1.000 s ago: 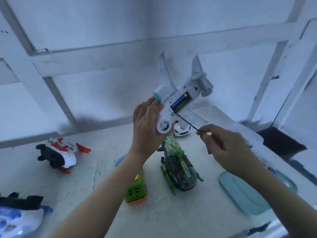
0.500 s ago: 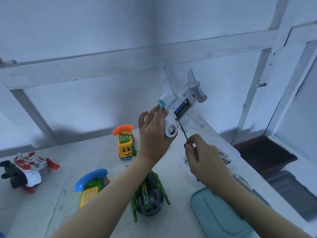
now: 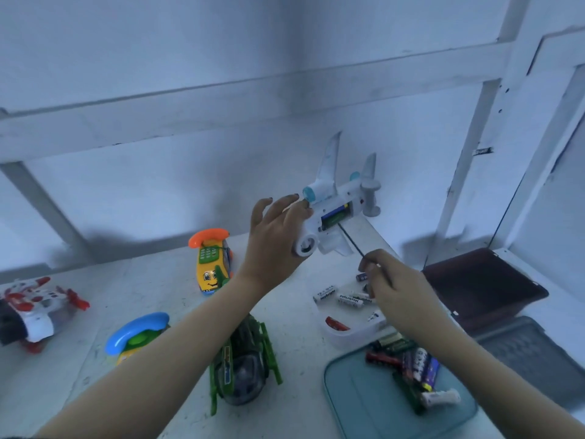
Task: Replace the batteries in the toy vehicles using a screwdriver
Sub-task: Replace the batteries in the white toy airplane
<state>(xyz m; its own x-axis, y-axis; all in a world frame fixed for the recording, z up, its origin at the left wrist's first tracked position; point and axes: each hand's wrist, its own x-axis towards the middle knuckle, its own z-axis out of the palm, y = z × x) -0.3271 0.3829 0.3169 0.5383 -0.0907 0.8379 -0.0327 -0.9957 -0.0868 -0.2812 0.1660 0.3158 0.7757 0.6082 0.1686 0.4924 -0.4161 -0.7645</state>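
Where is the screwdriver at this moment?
Head view, right of centre: the right hand pinches the screwdriver, its tip at the toy plane held by the left hand.

The white batteries (image 3: 349, 300) on the table (image 3: 152, 289) bear black lettering that seems to read "Heybright"; other print is illegible.

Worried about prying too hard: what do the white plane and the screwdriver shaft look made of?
The white plane looks like moulded plastic, glossy, with smooth rounded edges. The screwdriver shaft is thin, dark and straight, probably metal; blur leaves that open.
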